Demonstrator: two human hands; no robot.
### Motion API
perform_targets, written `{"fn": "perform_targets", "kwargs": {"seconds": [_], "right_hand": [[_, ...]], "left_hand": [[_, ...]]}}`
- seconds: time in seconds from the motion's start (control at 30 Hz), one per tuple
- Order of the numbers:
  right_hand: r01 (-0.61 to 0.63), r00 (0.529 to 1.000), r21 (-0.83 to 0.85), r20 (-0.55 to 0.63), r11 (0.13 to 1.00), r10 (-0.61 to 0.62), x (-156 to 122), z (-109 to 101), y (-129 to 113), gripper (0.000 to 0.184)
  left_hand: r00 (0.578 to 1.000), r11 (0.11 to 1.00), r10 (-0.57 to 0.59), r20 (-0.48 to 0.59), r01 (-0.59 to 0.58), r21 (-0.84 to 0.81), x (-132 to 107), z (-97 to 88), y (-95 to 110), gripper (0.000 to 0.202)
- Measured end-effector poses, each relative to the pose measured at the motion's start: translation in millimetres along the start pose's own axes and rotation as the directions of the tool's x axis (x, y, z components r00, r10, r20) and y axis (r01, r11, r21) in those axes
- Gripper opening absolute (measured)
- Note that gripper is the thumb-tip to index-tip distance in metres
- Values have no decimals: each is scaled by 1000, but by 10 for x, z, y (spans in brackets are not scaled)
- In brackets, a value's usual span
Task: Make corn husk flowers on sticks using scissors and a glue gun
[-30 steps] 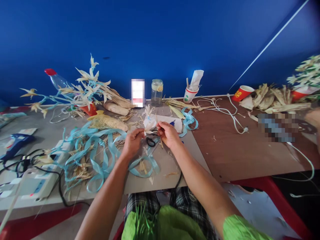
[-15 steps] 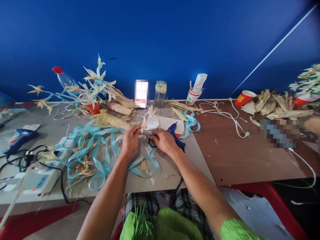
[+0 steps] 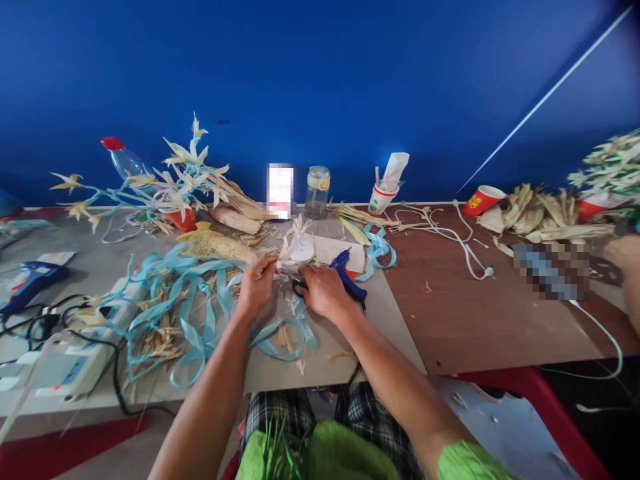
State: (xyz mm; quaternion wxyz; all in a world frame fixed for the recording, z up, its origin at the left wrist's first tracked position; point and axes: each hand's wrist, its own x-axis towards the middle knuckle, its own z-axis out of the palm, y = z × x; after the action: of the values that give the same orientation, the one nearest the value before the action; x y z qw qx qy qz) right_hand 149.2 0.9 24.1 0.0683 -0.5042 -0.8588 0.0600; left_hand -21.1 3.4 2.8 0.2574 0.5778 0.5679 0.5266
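Note:
My left hand (image 3: 257,283) is closed in a pinch on a small pale husk piece (image 3: 281,261) just above the grey table (image 3: 350,333). My right hand (image 3: 325,293) is curled over black-handled scissors (image 3: 299,285), whose blades point toward the husk piece. A blue glue gun (image 3: 347,275) lies right behind my right hand. A small husk flower on a white base (image 3: 302,250) stands just beyond both hands. Light blue ribbon (image 3: 190,297) lies in loops to the left and under my left forearm.
At the back stand a branch of husk flowers (image 3: 170,177), a plastic bottle (image 3: 123,160), a glass jar (image 3: 317,192) and a paper cup (image 3: 383,197). A second glue gun (image 3: 30,280) and a power strip (image 3: 60,367) lie left. Another person's hand (image 3: 625,267) is at right.
My right hand let go of the husk piece, dropped to the table and closed over the scissors. My left hand kept its pinch and lowered slightly.

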Motion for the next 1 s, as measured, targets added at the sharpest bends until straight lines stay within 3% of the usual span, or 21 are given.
{"fn": "perform_targets", "kwargs": {"seconds": [0.23,0.37,0.47,0.57,0.63,0.67,0.77,1.0], "right_hand": [[-61,996,41,-55,997,64,26,-27,10,49],[-105,986,274,-98,956,136,54,-48,133,48],[-108,969,634,-107,766,225,103,-64,259,41],[-32,977,940,-41,339,207,129,-104,344,42],[9,988,997,-21,75,154,121,-147,362,48],[21,991,1000,-20,-5,131,111,-169,362,51],[17,997,996,-10,-85,76,76,-222,344,58],[-9,1000,996,10,-85,12,49,-248,295,57]], "left_hand": [[999,993,-47,-4,47,-104,-1,-21,53,12],[994,961,-111,-6,106,-255,-4,-66,81,13],[992,922,-123,22,122,-367,-2,-100,94,16],[994,917,-107,24,108,-385,1,-115,90,20],[994,923,-109,25,111,-367,2,-117,83,22],[993,926,-112,27,115,-360,2,-117,79,23],[993,931,-108,37,115,-346,3,-119,74,24],[994,947,-95,50,106,-303,8,-123,55,24]]}}
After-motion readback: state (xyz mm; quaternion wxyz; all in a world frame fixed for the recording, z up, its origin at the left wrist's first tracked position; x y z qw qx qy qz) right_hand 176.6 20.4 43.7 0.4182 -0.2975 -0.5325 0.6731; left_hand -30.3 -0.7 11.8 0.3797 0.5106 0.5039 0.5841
